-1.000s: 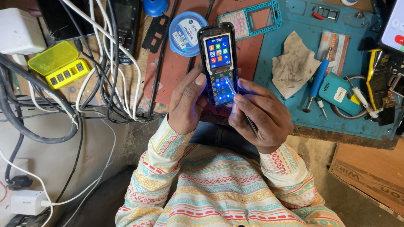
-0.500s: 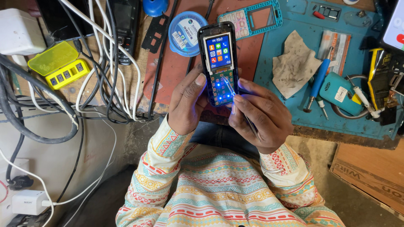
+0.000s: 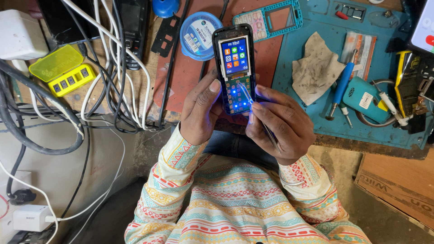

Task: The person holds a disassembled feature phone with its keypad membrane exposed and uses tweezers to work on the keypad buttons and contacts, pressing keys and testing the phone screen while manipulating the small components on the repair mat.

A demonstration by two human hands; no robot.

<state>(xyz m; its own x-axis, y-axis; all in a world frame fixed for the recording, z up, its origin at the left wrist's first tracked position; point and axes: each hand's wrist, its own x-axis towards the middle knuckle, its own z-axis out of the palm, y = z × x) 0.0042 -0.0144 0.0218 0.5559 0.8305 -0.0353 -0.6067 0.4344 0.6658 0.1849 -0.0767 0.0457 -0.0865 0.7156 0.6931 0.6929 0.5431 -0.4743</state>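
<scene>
My left hand (image 3: 201, 110) grips a small black keypad phone (image 3: 234, 68) by its lower left side, thumb on the edge. The phone's front cover is off; its screen is lit with coloured icons and the bare keypad board glows blue. My right hand (image 3: 282, 124) pinches metal tweezers (image 3: 247, 97), whose tips touch the lower part of the keypad board. Both hands hover over the front edge of the workbench, above my patterned sleeves.
A teal keypad frame (image 3: 271, 18), round blue tin (image 3: 199, 29), grey rag (image 3: 316, 68), blue screwdriver (image 3: 341, 88) and teal device (image 3: 364, 97) lie on the blue mat (image 3: 384, 131). A yellow box (image 3: 63, 72), a cable tangle (image 3: 113, 86) and white chargers (image 3: 18, 34) fill the left.
The tweezers' tips have shifted slightly on the keypad board. The phone and both hands stay in nearly the same place.
</scene>
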